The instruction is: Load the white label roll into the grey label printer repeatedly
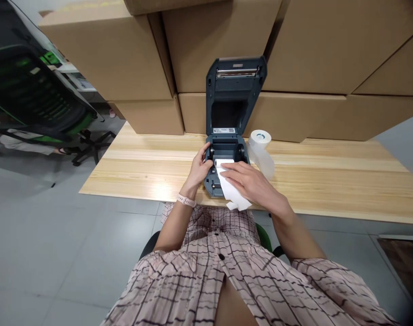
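A dark grey label printer (228, 149) stands on the wooden table (141, 172) with its lid (235, 95) tipped up and back. A white paper roll (223, 163) lies in its bay, and a strip of paper (235, 197) runs forward over the front edge. My left hand (200, 168) grips the printer's left side, fingers curled round it. My right hand (252, 181) lies flat on the paper strip with fingers stretched out, pressing it down.
A second white paper roll (261, 147) stands on the table just right of the printer. Large cardboard boxes (315, 68) are stacked along the table's back. A black and green office chair (40, 99) stands on the grey floor at left.
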`<state>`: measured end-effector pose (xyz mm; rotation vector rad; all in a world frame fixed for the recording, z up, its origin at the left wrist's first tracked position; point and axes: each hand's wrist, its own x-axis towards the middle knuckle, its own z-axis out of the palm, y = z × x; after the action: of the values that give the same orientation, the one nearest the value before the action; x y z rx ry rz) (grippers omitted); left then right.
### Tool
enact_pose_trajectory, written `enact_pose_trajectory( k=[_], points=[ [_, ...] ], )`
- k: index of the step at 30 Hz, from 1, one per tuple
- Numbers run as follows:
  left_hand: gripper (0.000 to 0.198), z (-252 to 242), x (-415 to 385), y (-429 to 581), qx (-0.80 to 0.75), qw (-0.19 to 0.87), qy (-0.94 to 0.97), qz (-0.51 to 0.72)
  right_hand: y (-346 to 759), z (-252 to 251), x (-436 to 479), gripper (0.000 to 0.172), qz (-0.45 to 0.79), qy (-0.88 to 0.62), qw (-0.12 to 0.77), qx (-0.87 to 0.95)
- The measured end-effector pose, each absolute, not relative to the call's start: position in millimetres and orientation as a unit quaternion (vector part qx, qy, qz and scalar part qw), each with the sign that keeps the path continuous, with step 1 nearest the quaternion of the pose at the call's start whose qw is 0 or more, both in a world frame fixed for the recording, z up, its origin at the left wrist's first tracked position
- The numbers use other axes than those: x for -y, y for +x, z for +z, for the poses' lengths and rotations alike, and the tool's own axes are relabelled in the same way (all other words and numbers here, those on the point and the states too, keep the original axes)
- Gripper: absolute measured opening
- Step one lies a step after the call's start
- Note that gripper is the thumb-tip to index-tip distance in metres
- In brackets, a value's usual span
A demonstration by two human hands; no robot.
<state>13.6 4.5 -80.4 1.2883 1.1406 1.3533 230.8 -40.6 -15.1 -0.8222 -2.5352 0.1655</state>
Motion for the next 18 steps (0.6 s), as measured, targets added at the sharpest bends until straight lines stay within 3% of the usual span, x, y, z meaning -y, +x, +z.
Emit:
enact_pose_trajectory(
  k=[18],
  points=[
    [0.073,-73.4,6.7,19.5,-0.427,0.503,0.495,0.565,209.5,-29.5,75.7,0.027,-0.111,-0.367,0.277,0.881]
  ],
)
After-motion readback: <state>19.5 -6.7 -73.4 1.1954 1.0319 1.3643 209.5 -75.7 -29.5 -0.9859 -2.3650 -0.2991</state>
